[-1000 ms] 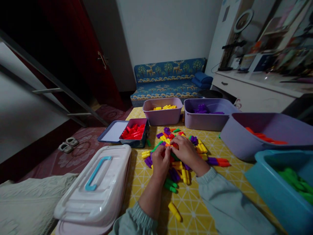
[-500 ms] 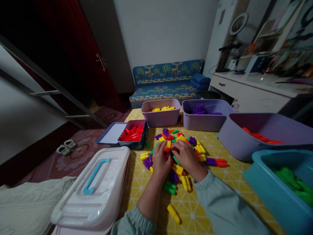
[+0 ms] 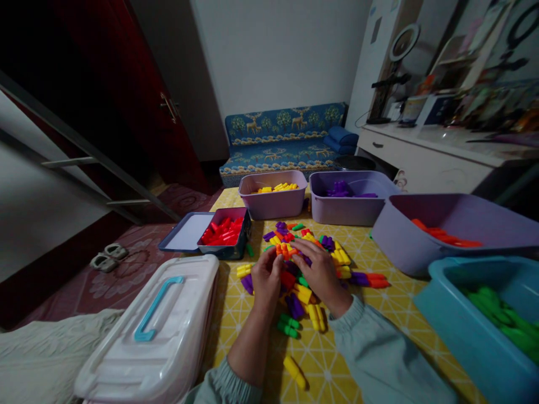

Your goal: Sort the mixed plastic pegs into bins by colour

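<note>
Dim here: shadow swallows the red door (image 3: 154, 95) beyond the left hand (image 3: 266, 276), clutter (image 3: 499, 104) blurs past the right hand (image 3: 319, 270).

Multicoloured pieces (image 3: 302, 293), white-lined yellow table (image 3: 231, 320)
Right of the pieces, a teal bin (image 3: 461, 331); left, a blue-handled white lid (image 3: 177, 331).

The right hand (image 3: 319, 270) hides part of the colored pile (image 3: 302, 292); the right edge cuts off the teal bin (image 3: 452, 320).

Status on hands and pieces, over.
Left bare hand and right bare hand at small orange plastic pieces. Grip unclear. Loose multicoloured plastic pile close around both.
</note>
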`<state>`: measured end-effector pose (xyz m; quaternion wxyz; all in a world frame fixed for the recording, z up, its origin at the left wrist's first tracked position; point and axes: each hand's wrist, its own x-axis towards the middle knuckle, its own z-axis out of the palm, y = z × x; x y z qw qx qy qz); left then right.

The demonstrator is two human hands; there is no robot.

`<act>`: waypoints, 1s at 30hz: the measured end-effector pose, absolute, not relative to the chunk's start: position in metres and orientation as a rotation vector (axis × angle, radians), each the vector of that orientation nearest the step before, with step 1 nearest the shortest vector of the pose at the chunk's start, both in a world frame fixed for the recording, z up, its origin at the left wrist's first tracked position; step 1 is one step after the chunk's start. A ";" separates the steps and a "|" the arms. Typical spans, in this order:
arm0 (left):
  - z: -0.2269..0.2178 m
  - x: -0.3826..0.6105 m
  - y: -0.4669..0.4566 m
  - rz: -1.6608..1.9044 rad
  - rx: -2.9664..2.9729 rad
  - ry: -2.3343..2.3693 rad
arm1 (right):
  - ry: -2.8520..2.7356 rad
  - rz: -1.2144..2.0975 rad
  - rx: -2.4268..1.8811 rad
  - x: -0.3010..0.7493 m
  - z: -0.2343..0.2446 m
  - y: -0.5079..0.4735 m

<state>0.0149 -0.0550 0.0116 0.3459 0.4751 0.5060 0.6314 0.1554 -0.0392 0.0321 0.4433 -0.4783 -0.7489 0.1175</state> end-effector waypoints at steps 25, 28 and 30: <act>0.015 0.015 -0.058 1.493 1.575 1.413 | -1.026 0.739 -1.089 0.226 0.100 -0.030; 0.015 0.015 -0.058 1.493 1.589 1.412 | -0.486 0.718 -0.812 0.244 0.117 -0.031; 0.015 0.015 -0.058 1.483 1.602 1.417 | -0.320 0.815 -0.725 0.250 0.121 -0.031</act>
